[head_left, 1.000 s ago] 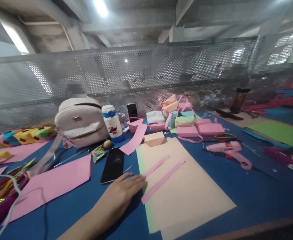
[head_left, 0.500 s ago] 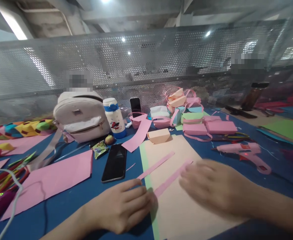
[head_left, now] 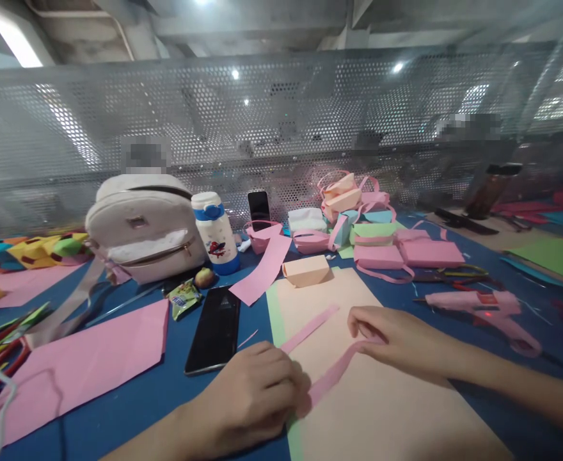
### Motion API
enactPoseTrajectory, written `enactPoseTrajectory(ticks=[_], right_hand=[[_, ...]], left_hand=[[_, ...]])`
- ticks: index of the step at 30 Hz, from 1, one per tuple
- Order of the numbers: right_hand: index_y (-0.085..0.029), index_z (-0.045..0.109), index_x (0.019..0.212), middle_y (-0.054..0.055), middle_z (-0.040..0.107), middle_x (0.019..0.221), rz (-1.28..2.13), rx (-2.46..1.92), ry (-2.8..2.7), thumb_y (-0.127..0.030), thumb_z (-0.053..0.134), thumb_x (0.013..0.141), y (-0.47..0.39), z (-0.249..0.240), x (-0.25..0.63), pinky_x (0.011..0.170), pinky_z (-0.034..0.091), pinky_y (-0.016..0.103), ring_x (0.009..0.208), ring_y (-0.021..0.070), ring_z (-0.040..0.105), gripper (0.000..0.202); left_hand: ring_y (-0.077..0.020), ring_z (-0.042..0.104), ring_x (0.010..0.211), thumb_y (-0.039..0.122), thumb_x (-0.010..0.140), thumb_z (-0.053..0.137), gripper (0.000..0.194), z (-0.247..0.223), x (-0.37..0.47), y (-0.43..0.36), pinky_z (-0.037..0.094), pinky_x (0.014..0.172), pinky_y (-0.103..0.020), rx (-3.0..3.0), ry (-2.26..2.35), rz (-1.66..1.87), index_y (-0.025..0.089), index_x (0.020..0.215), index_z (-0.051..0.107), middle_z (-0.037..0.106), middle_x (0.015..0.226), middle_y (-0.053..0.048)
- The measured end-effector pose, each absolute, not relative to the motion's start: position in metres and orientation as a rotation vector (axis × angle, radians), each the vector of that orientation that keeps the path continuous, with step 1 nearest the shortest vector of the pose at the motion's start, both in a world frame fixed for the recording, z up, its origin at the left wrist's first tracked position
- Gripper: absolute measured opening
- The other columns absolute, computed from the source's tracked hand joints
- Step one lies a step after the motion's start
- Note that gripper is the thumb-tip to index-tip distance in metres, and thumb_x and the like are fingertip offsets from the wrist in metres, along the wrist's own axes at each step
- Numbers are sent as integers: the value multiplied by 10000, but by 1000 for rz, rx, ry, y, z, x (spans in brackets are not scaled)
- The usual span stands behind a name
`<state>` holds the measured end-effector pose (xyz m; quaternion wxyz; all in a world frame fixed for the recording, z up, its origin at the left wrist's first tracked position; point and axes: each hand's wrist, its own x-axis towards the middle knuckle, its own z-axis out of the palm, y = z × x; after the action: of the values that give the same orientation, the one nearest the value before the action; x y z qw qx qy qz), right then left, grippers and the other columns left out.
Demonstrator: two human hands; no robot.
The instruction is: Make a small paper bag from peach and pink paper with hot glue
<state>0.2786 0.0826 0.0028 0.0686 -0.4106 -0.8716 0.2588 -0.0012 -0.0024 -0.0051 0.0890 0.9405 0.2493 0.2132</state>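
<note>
A pink paper strip (head_left: 334, 373) stretches between my two hands above a large peach paper sheet (head_left: 382, 410). My left hand (head_left: 262, 390) is closed on the strip's near end, its fingertips mostly hidden. At the far end, my right hand (head_left: 387, 333) pinches the strip between thumb and fingers, and the paper bends slightly there. A second pink strip (head_left: 313, 326) lies on the sheet just beyond my left hand. Behind the strips sits a small folded peach paper box (head_left: 306, 270) at the sheet's far edge.
A black phone (head_left: 213, 330) lies left of the sheet, beside a large pink sheet (head_left: 103, 352). A pink glue gun (head_left: 483, 307) rests at the right. Farther back stand a white backpack (head_left: 142, 224), a bottle (head_left: 215, 234) and several paper bags (head_left: 382, 256).
My right hand has gone from lying over the strip to pinching its far end, and the strip now lifts and bends. My left hand has shifted slightly right and nearer.
</note>
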Motion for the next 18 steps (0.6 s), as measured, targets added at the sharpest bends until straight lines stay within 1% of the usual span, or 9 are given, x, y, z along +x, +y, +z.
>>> enactPoseTrajectory(ticks=[1, 3, 6, 8, 9, 11, 13, 16, 18], right_hand=[[-233, 565, 932, -50, 523, 717, 817, -1241, -2603, -150, 541, 807, 81, 4, 276, 566, 288, 229, 648, 133, 481, 151], [-233, 580, 970, -60, 487, 664, 879, -1201, -2578, -112, 519, 790, 76, 5, 271, 544, 271, 219, 606, 120, 452, 225], [-208, 608, 870, -55, 498, 647, 1037, -1037, -2567, -88, 506, 780, 69, 5, 263, 538, 281, 207, 590, 105, 444, 182], [-192, 628, 805, -51, 509, 625, 1249, -957, -2527, -71, 480, 769, 66, 4, 259, 531, 300, 201, 569, 100, 450, 194], [-185, 644, 790, -48, 519, 619, 1372, -923, -2485, -57, 457, 759, 66, 3, 257, 532, 316, 200, 560, 99, 456, 228], [-174, 685, 785, -30, 567, 634, 1592, -865, -2367, -28, 406, 732, 68, 1, 254, 548, 353, 206, 571, 105, 490, 319], [-170, 723, 832, 3, 654, 738, 1704, -800, -2265, -17, 390, 732, 71, -1, 254, 591, 392, 220, 640, 121, 545, 380], [-175, 746, 913, 34, 704, 879, 1685, -717, -2248, -65, 473, 803, 77, -7, 257, 618, 398, 230, 715, 137, 568, 314], [-169, 751, 896, 31, 690, 841, 1635, -688, -2272, -131, 583, 819, 81, -11, 259, 598, 371, 225, 685, 127, 540, 189]], left_hand=[[-161, 623, 914, 3, 814, 509, 240, -3, 3, -2, 430, 796, -288, 2688, 785, 647, 196, 938, 580, 715, 1011, -24], [-137, 633, 865, -16, 740, 512, 255, 2, 12, 0, 430, 807, -262, 2482, 877, 642, 204, 858, 559, 721, 943, 15], [-122, 610, 695, 11, 704, 511, 196, 6, 27, 3, 436, 706, -230, 2287, 1071, 568, 201, 742, 541, 689, 745, 35], [-132, 586, 654, 28, 685, 514, 174, 6, 35, 7, 420, 621, -212, 2232, 1174, 525, 198, 698, 548, 644, 666, 25], [-137, 577, 646, 32, 677, 518, 170, 4, 39, 9, 417, 610, -211, 2230, 1193, 511, 197, 695, 559, 625, 645, 22], [-135, 555, 624, 33, 667, 524, 171, 0, 44, 14, 422, 649, -227, 2271, 1180, 495, 192, 704, 577, 599, 617, 28], [-128, 531, 611, 35, 662, 533, 165, -5, 47, 19, 420, 707, -250, 2328, 1150, 484, 187, 712, 574, 586, 612, 34], [-127, 527, 639, 18, 668, 514, 188, -10, 47, 22, 407, 734, -257, 2350, 1126, 493, 186, 739, 562, 590, 645, 32], [-132, 535, 675, 4, 671, 499, 216, -9, 46, 22, 400, 735, -256, 2351, 1105, 516, 187, 767, 563, 599, 688, 25]])
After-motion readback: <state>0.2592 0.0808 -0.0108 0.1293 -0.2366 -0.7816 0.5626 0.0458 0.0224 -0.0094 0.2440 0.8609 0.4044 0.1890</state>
